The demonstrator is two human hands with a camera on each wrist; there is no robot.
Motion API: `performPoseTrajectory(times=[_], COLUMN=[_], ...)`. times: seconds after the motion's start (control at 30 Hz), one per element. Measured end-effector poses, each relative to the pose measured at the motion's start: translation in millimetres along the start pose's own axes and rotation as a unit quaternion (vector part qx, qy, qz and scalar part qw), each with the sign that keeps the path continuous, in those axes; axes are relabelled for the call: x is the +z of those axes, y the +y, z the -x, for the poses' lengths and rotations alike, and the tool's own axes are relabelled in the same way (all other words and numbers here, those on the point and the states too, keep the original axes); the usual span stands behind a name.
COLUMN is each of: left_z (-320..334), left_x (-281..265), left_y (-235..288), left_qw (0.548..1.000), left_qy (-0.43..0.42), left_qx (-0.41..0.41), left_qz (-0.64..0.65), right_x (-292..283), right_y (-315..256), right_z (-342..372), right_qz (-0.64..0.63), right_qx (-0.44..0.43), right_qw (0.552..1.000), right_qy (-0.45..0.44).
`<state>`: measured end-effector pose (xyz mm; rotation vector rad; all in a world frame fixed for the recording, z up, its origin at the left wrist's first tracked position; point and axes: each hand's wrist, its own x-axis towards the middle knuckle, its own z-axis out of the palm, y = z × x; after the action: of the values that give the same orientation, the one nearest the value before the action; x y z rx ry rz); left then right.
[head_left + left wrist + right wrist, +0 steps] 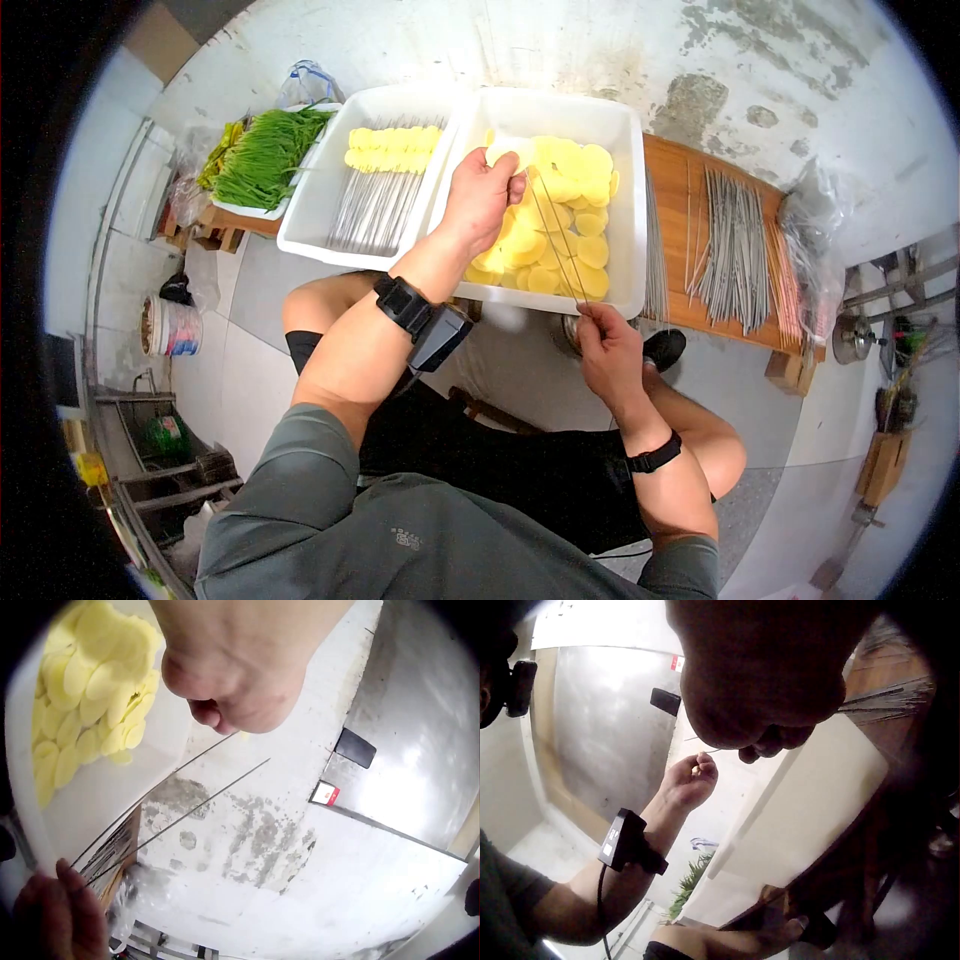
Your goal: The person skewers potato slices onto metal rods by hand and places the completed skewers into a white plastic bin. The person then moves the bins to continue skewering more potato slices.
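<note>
On the far left I see greens (262, 160), then a white bin (375, 105) with skewered slices (395, 148) laid in it. The person's left hand (482, 195) reaches over the next bin (627, 200), fingers curled in a closed pinch on a yellow slice, mostly hidden. Two thin skewers (202, 804) hang over loose slices (590, 250), side by side, their long axis slanting from near right to far left, tips towards that hand. The right hand (612, 350), lower and nearer, pinches their near ends tightly. Farther right, grey skewers (735, 250) cover the wooden tabletop (670, 165).
</note>
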<state>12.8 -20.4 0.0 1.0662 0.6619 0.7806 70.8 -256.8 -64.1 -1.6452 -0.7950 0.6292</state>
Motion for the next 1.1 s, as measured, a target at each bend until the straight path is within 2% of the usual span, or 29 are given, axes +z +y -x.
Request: performPoseTrajectory(times=[0.13,0.5,0.9,1.03,1.1], left_z=[1.1,3.8,5.8,7.5,6.6], left_x=[3.7,6.2,3.0,5.3,4.5], left_y=[-3.3,-8.5,-19.7,-17.9,-18.6], left_qw=[1.0,0.998,1.0,1.0,1.0], left_qy=[0.015,0.049,0.008,0.018,0.007], left_qx=[0.011,0.022,0.008,0.023,0.019], left_qz=[0.007,0.024,-0.001,-0.006,-0.011], right_x=[0.0,6.0,5.8,8.8,6.3], right_y=[-5.2,9.6,-3.3,4.4,1.1], right_z=[0.9,3.6,2.2,1.6,2.0], right_qz=[0.022,-0.044,-0.087,-0.096,-0.091], right_qx=[-0.012,0.007,0.057,0.039,0.071], right_qw=[1.0,0.999,0.995,0.995,0.993], right_qy=[0.004,0.014,0.003,0.008,0.01])
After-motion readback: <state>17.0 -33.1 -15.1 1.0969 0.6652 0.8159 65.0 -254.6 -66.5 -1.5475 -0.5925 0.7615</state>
